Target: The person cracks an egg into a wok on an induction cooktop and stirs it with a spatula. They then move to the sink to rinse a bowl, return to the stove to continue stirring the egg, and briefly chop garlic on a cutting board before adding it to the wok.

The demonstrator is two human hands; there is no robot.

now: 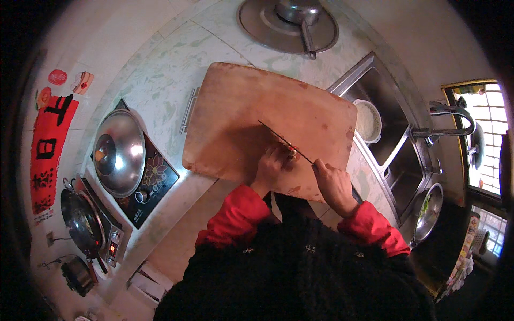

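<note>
A large wooden cutting board (245, 100) lies before me on the counter, slightly turned. My right hand (334, 186) grips a kitchen knife (283, 139) by its handle, and the blade points up and left over the board, seen almost edge-on. Close against the blade, my left hand (271, 166) has its fingertips bent around a small pale food piece (293, 152) with a bit of red on it. The fingers partly hide this piece, so its kind is unclear. Whether the edge touches it cannot be made out.
Right of the board is a steel sink (377, 86) with a white strainer bowl (366, 121) and a faucet (445, 130). A steel bowl (429, 212) holds greens. At left are a lidded wok (120, 156) on an induction cooker (154, 176) and a dark pan (80, 220). A saucepan (299, 12) stands at the back.
</note>
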